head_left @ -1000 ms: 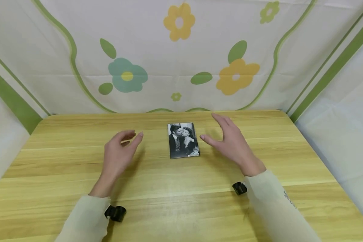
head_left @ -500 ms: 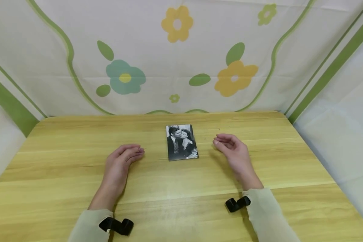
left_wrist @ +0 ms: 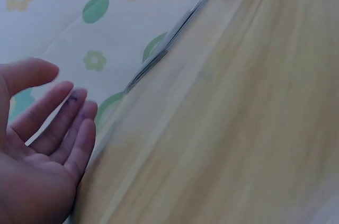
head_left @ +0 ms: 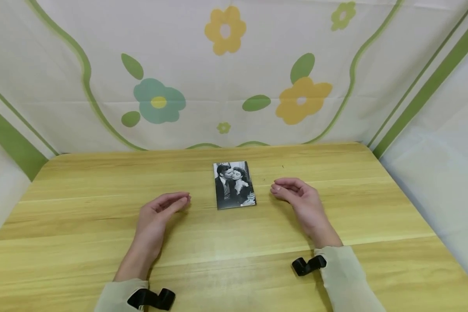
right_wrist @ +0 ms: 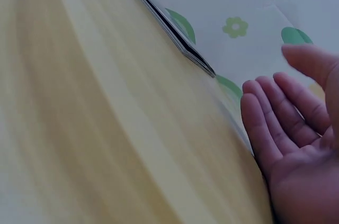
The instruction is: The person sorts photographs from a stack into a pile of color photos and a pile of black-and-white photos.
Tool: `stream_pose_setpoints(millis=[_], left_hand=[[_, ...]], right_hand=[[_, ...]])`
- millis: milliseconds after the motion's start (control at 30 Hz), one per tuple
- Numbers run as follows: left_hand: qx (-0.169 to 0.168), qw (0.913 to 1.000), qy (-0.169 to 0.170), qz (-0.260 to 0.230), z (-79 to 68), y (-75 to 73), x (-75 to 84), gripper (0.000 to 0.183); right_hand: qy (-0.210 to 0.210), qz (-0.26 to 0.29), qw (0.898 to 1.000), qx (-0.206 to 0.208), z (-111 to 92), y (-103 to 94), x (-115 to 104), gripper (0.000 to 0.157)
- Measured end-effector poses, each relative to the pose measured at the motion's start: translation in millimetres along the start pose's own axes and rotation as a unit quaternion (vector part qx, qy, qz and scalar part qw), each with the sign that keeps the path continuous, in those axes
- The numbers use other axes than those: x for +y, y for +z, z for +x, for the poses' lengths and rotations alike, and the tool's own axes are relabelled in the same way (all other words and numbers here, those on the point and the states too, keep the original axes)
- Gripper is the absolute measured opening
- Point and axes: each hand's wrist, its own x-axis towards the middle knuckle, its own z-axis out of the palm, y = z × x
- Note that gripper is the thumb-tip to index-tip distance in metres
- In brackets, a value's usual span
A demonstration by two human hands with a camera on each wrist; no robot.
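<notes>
The left hand (head_left: 153, 221) and right hand (head_left: 307, 204) are lying half-open, holding nothing, on either side of the photo (head_left: 235, 186), which is resting on the table (head_left: 234, 251). Both are apparently idling; any next grip would be calling for an inward reach.

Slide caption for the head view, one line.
Empty left hand and right hand flank a black-and-white picture on a table, floral backdrop behind.

Photo card (head_left: 235, 185) on surface (head_left: 226, 260), toward far edge, about midway between left and right edges. Left grip (head_left: 152, 223) to its left, right grip (head_left: 306, 206) to its right, both apart from it. Cloth (head_left: 203, 60) behind far edge.
</notes>
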Motion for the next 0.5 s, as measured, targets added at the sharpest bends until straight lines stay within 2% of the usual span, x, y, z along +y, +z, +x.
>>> stream_pose_setpoints(millis=[100, 267, 500], left_hand=[[0.006, 0.9978, -0.007, 0.065, 0.0, 7.4, 2.8, 0.032], [0.008, 0.9911, 0.0, 0.133, 2.8, 21.8, 5.5, 0.028], [-0.006, 0.9783, 0.042, 0.203, 11.9, 45.5, 4.6, 0.031]], right_hand=[[0.007, -0.06, 0.998, 0.007, 0.9, 5.2, -1.7, 0.039], [0.014, -0.15, 0.988, 0.017, 1.5, 15.1, -3.2, 0.031], [0.0, -0.243, 0.97, 0.022, 3.1, 27.0, -3.9, 0.023]])
